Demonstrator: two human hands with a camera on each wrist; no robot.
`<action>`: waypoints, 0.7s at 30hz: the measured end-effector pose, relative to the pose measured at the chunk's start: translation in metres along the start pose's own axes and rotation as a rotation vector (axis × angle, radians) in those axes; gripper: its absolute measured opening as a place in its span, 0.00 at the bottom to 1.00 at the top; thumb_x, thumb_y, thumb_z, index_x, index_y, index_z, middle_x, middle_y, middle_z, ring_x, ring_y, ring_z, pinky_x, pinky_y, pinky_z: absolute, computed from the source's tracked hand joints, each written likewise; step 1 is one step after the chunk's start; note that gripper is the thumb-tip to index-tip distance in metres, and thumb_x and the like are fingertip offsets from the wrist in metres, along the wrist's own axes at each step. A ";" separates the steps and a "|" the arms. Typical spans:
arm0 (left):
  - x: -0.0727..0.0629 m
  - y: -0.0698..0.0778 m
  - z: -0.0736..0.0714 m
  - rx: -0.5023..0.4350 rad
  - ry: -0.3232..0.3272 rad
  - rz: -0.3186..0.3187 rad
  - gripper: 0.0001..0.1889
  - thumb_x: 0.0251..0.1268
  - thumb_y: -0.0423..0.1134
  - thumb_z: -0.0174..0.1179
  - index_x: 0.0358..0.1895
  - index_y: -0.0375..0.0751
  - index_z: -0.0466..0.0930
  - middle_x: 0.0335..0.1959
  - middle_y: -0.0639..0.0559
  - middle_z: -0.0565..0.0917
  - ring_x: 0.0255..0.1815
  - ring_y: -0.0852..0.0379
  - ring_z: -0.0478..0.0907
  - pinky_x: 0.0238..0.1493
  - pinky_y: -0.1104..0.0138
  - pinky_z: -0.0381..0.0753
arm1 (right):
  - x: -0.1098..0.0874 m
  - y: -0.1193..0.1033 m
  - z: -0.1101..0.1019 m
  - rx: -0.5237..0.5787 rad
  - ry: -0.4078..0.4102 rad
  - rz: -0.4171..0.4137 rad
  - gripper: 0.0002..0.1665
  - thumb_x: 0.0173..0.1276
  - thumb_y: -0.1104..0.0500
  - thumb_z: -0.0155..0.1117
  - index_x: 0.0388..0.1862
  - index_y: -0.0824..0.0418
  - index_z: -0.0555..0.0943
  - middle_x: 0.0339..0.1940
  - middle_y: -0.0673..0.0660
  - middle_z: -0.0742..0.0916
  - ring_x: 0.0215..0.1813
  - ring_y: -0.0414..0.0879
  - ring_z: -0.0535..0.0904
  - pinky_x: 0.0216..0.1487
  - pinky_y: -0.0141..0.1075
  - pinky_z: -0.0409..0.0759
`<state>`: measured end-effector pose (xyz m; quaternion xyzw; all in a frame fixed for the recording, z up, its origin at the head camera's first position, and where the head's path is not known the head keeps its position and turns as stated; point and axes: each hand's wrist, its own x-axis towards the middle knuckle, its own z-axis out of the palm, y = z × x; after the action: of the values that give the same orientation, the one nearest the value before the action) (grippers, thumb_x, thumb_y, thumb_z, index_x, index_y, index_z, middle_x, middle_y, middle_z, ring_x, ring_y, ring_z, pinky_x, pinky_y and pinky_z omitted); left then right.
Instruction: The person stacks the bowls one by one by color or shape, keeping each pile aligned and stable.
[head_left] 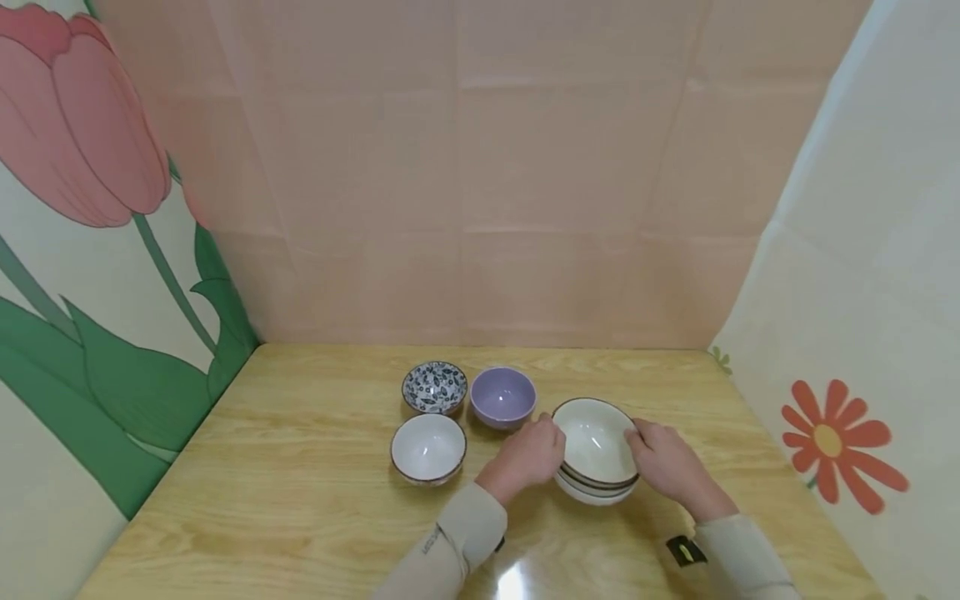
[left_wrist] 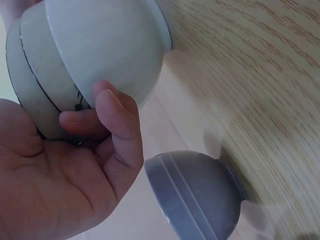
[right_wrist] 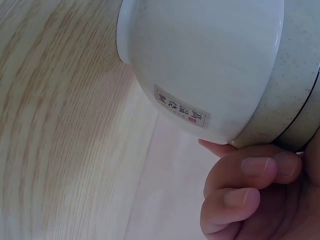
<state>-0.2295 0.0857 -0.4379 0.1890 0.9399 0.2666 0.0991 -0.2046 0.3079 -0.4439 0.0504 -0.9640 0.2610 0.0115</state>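
Note:
A stack of bowls (head_left: 596, 442) is gripped from both sides at the right of the table. Cream bowls with dark rims sit on top, nested in a plain white bowl (right_wrist: 210, 60) that bears a small printed label (right_wrist: 180, 108). My left hand (head_left: 531, 454) holds the left side of the stack, its fingers (left_wrist: 120, 112) curled against the bowls' outer walls. On the opposite side my right hand (head_left: 671, 467) grips near the rim, fingers (right_wrist: 235, 200) bent below it. Whether the stack's foot touches the table cannot be told. A purple bowl (head_left: 503, 398) stands just beyond my left hand.
Left of the purple bowl stands a black-and-white patterned bowl (head_left: 435, 387). In front of that one is a white bowl with a brown rim (head_left: 428, 448). The wood-grain table (head_left: 300, 467) meets a pink cloth (head_left: 465, 208) behind and flowered cloths at both sides.

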 end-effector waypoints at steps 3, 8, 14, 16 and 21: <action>0.001 0.000 0.001 0.006 -0.002 -0.006 0.26 0.80 0.47 0.37 0.64 0.30 0.73 0.57 0.43 0.79 0.53 0.52 0.79 0.58 0.58 0.80 | 0.000 -0.001 -0.002 -0.003 0.004 -0.009 0.24 0.79 0.59 0.43 0.56 0.77 0.78 0.48 0.70 0.86 0.44 0.55 0.82 0.43 0.52 0.81; 0.000 0.000 0.000 0.018 0.007 -0.015 0.24 0.80 0.46 0.38 0.60 0.30 0.74 0.49 0.43 0.81 0.47 0.53 0.80 0.54 0.58 0.81 | 0.002 -0.002 -0.001 -0.005 0.001 -0.020 0.23 0.80 0.58 0.44 0.55 0.76 0.78 0.47 0.69 0.86 0.44 0.54 0.82 0.41 0.51 0.81; -0.001 0.000 -0.001 0.005 0.003 -0.036 0.25 0.80 0.46 0.38 0.64 0.29 0.71 0.52 0.42 0.81 0.49 0.51 0.81 0.55 0.57 0.81 | 0.003 0.001 0.002 0.014 0.005 -0.025 0.23 0.80 0.58 0.44 0.55 0.76 0.79 0.47 0.68 0.86 0.45 0.54 0.82 0.44 0.53 0.81; -0.002 0.000 0.000 -0.004 -0.005 -0.047 0.26 0.80 0.47 0.38 0.64 0.30 0.70 0.52 0.42 0.81 0.47 0.52 0.80 0.54 0.58 0.82 | 0.002 0.001 0.002 0.022 -0.004 -0.023 0.23 0.80 0.58 0.44 0.56 0.76 0.78 0.47 0.68 0.86 0.45 0.54 0.82 0.44 0.53 0.81; 0.001 0.001 0.000 -0.009 -0.004 -0.041 0.25 0.80 0.47 0.39 0.62 0.30 0.72 0.46 0.44 0.81 0.39 0.54 0.78 0.48 0.59 0.83 | 0.003 0.002 0.001 0.036 0.003 -0.024 0.23 0.80 0.59 0.44 0.57 0.78 0.77 0.50 0.71 0.85 0.49 0.57 0.82 0.47 0.55 0.81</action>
<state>-0.2298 0.0864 -0.4377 0.1696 0.9422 0.2681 0.1075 -0.2073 0.3086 -0.4456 0.0620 -0.9583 0.2784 0.0153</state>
